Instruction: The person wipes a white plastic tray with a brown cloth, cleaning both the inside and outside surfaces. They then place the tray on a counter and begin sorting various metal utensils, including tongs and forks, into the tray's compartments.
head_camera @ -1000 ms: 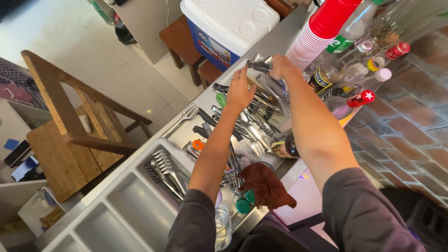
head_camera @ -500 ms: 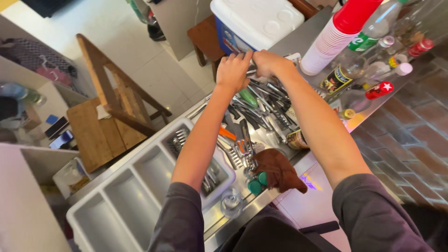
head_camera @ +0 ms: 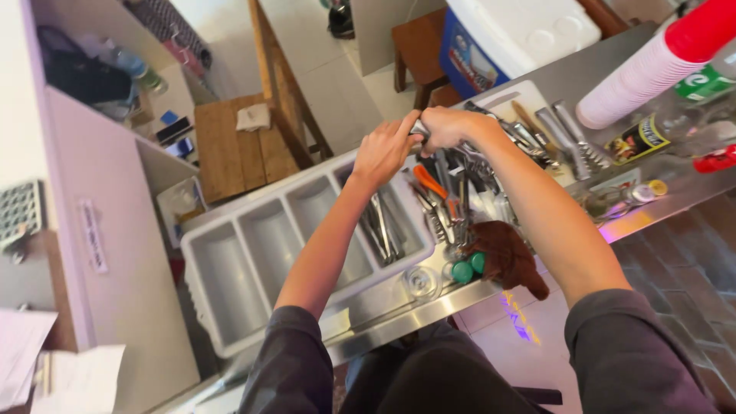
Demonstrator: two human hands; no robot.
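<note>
My right hand (head_camera: 451, 127) is closed around a bundle of metal utensils (head_camera: 469, 146) above the far end of a grey divided cutlery tray (head_camera: 230, 264). My left hand (head_camera: 385, 150) touches the same bundle from the left, fingers bent over it. Below the hands, one tray compartment holds several metal tongs (head_camera: 383, 226). A heap of loose tools with an orange-handled piece (head_camera: 429, 182) lies on the steel counter (head_camera: 583, 73) just right of the tray.
A brown cloth (head_camera: 510, 257) and green caps (head_camera: 466, 267) lie at the counter's near edge, beside an upturned glass (head_camera: 421, 281). A stack of red and white cups (head_camera: 652, 65), bottles (head_camera: 701, 84), a blue-and-white cooler (head_camera: 506, 38) and a wooden chair (head_camera: 253, 130) surround the work spot.
The view has swung right, so the tray now fills the middle. Both hands stay together on the utensil bundle, held over the tray's far end.
</note>
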